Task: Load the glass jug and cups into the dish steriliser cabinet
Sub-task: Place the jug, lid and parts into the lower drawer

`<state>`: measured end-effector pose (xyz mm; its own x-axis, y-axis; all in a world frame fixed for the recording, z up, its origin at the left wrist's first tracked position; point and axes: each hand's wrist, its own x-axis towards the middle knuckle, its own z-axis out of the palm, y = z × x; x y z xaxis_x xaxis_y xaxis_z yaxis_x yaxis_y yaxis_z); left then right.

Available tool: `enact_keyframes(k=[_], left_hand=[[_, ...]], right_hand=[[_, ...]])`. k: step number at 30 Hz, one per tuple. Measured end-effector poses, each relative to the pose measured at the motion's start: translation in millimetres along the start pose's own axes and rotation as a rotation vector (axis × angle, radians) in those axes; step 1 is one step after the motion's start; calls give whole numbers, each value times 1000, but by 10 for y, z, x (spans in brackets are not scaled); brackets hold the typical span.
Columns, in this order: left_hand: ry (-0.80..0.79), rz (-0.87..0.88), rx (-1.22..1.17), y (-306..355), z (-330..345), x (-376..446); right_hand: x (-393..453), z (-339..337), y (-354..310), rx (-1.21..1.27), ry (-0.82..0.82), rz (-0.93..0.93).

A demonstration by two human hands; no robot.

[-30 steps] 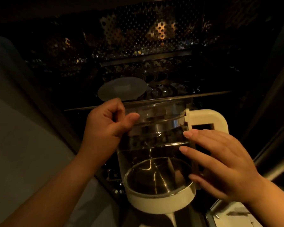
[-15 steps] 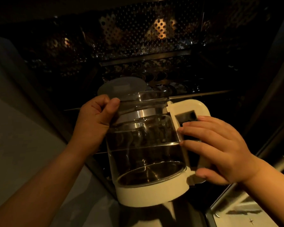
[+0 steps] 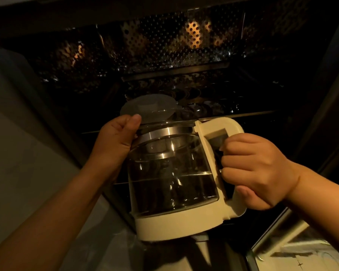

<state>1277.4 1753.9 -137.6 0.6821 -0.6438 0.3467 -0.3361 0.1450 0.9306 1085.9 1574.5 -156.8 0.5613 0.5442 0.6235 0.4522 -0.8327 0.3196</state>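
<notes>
Head view, dim light, glass jug point(image 3: 172, 173) held nearly upright in front of the open steriliser cabinet point(image 3: 164, 55), left hand point(image 3: 115, 141) clasping its upper rim, right hand point(image 3: 256, 171) wrapped round the cream handle point(image 3: 221, 126), grey lid point(image 3: 148, 107) just behind the rim.

No readable text, label or number shows on anything in view

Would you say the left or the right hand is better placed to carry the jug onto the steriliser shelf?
Right, probably: the right hand is wrapped round the handle of the glass jug, while the left hand only steadies its rim.
</notes>
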Motion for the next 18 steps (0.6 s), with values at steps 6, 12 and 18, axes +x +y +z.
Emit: enact_keyframes(k=[6, 12, 18], left_hand=[[-8, 27, 20, 51, 26, 48], [-13, 42, 15, 129, 68, 73], [2, 61, 88, 181, 130, 39]], right_hand=[[40, -55, -6, -20, -11, 35], [156, -133, -41, 17, 31, 80], [278, -267, -134, 69, 42, 141]])
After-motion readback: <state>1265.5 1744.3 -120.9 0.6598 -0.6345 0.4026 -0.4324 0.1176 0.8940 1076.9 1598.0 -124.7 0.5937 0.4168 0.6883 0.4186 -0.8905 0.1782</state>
